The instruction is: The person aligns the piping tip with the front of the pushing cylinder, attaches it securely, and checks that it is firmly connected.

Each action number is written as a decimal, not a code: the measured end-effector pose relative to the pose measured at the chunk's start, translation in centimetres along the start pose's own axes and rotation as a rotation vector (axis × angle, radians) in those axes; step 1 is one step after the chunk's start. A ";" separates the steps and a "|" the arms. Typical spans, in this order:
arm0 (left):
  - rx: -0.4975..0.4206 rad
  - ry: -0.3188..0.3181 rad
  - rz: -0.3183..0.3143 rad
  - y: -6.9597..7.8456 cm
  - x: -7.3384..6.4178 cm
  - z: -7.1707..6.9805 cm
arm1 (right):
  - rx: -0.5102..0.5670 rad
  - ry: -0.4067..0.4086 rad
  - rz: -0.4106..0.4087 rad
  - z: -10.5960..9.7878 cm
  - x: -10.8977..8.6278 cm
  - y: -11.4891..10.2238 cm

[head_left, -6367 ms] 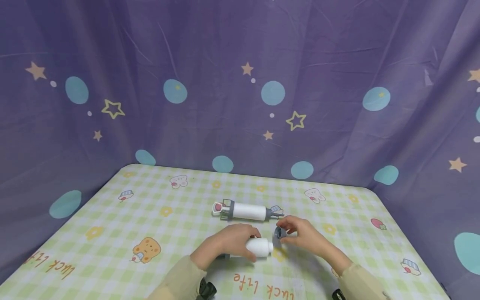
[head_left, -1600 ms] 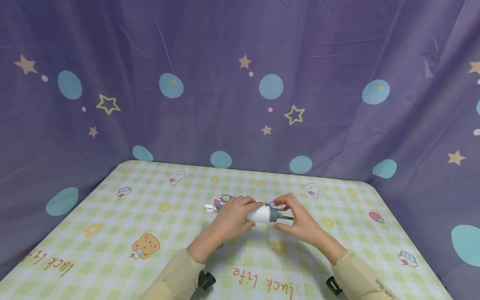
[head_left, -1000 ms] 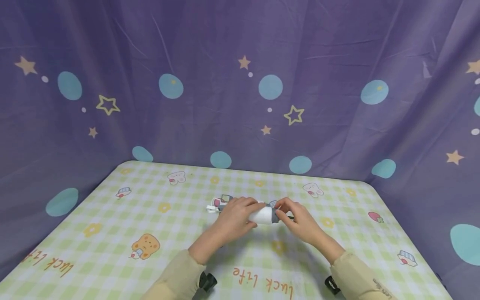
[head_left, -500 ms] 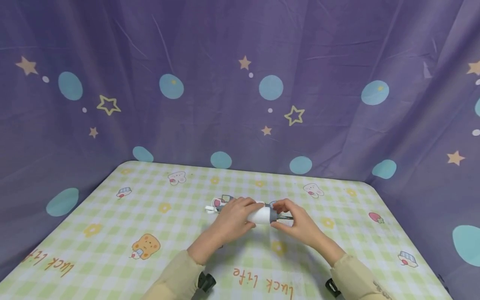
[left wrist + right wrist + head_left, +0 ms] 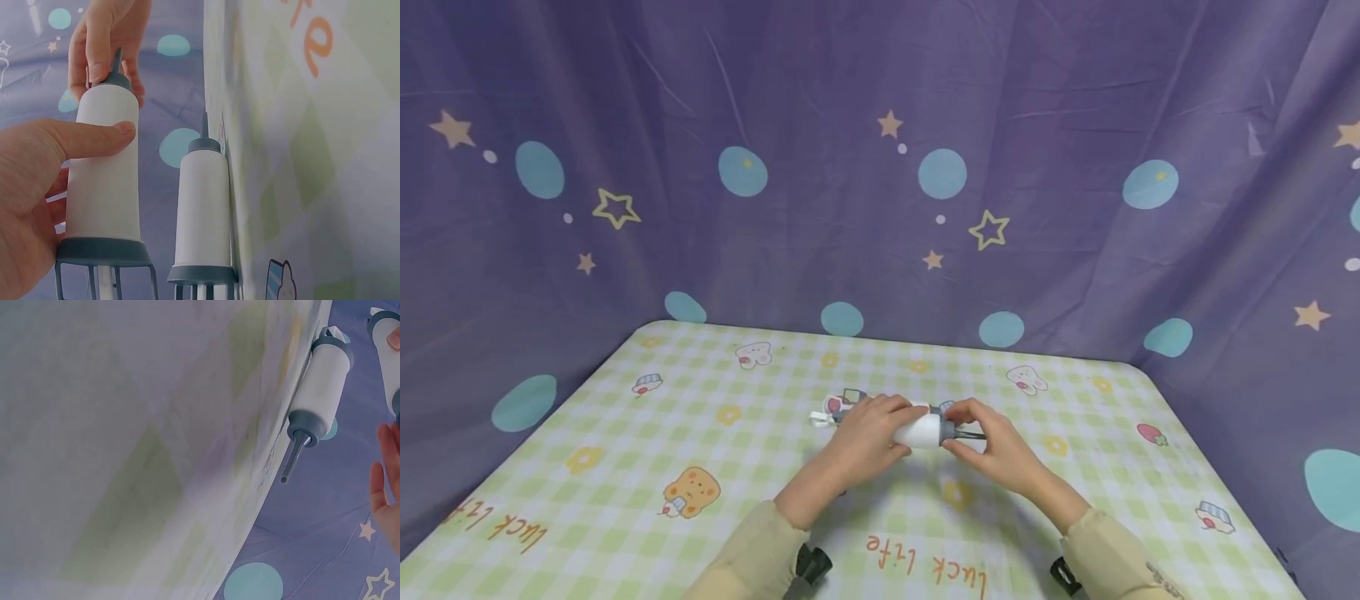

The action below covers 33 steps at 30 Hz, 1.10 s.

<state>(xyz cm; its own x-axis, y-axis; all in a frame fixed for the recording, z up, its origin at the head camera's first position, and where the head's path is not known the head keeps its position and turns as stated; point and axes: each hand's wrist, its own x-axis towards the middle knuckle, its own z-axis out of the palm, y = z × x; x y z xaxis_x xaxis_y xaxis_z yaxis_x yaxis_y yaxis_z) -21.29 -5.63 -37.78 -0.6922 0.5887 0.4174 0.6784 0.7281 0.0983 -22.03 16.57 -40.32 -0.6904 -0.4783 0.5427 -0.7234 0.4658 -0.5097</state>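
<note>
My left hand (image 5: 867,435) grips the white barrel of an icing syringe (image 5: 919,432), held above the cloth with its white plunger handle (image 5: 822,419) to the left. The right hand (image 5: 1000,450) pinches the grey nozzle cap (image 5: 947,430) at the barrel's other end, a thin nozzle pointing right. In the left wrist view, my left thumb lies across the white barrel (image 5: 103,181), and the cap (image 5: 112,81) sits on its end. A second, similar icing syringe (image 5: 203,212) lies on the cloth just behind, largely hidden in the head view but plain in the right wrist view.
A green-and-white checked cloth (image 5: 760,467) with cartoon prints covers the table. Behind it hangs a purple curtain (image 5: 820,233) with stars and blue dots.
Earlier the grey cap was apart from the barrel in my right hand; now it is on the barrel, which is lifted and farther back. Lately the right fingers have shifted about the cap.
</note>
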 end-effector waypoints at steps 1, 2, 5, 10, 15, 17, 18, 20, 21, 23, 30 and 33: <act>0.001 -0.003 0.000 0.0 0.0 0.0 | 0.004 -0.008 0.010 0.0 -0.1 0.2; 0.002 -0.005 0.000 0.1 0.0 0.0 | 0.007 -0.013 0.017 0.0 -0.1 0.3; 0.004 -0.009 -0.001 0.1 0.1 0.0 | 0.023 -0.029 0.035 0.0 -0.1 0.4; 0.005 -0.007 -0.001 0.1 0.1 -0.1 | 0.029 -0.054 0.065 0.0 -0.1 0.2; 0.001 -0.010 0.002 0.1 0.0 0.1 | 0.022 -0.080 0.107 0.0 -0.3 0.3; -0.002 -0.008 -0.002 0.1 0.0 0.2 | 0.010 -0.071 0.088 0.1 -0.3 0.4; -0.001 -0.005 -0.005 0.2 0.0 0.2 | 0.001 -0.063 0.072 0.1 -0.3 0.4; 0.003 0.007 -0.008 0.2 0.1 0.3 | -0.013 -0.044 0.041 0.2 -0.3 0.5; 0.005 0.011 -0.009 0.3 0.1 0.3 | -0.018 -0.035 0.033 0.2 -0.3 0.5; 0.017 0.021 -0.008 0.4 0.1 0.4 | -0.030 -0.023 0.034 0.3 -0.3 0.5; 0.039 0.009 -0.024 0.8 0.1 0.8 | 0.030 -0.051 0.163 0.5 -0.6 0.4; 0.034 -0.017 -0.040 0.8 0.1 0.7 | 0.066 -0.084 0.210 0.5 -0.7 0.5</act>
<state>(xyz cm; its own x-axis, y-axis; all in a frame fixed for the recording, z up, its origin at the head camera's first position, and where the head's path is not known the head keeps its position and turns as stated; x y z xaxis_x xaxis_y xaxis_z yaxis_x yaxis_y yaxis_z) -20.98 -4.70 -38.32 -0.7228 0.5649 0.3980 0.6419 0.7622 0.0839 -21.93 16.76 -41.23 -0.8223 -0.4374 0.3639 -0.5606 0.5136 -0.6495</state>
